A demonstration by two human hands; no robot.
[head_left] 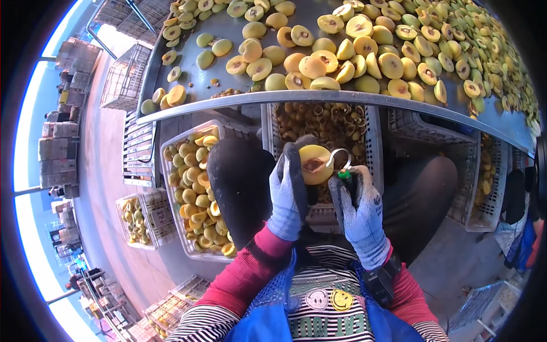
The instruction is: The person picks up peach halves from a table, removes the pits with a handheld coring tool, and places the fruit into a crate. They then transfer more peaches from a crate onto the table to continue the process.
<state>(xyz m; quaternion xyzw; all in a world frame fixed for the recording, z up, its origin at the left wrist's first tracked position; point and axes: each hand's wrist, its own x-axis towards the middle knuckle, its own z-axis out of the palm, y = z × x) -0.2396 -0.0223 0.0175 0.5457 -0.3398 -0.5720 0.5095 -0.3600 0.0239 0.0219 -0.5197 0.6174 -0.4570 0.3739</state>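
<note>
My left hand (286,191), in a blue-and-grey work glove, grips a halved yellow peach (314,162) by its left side, the cut face with its brown hollow turned up toward me. In my gloved right hand (359,208) is a pitting knife (345,173) with a green handle and a thin curved metal loop. The loop sits right at the peach's right edge. Both hands are above my lap, over a crate (373,137) of brown pits and scraps between my knees.
A metal sorting table (228,102) piled with peach halves spans the top. Left of my knee stands a white crate (171,196) of pitted halves, with a smaller crate (159,214) beyond it. Another crate (476,199) is at right. Stacked crates (60,148) line the far left.
</note>
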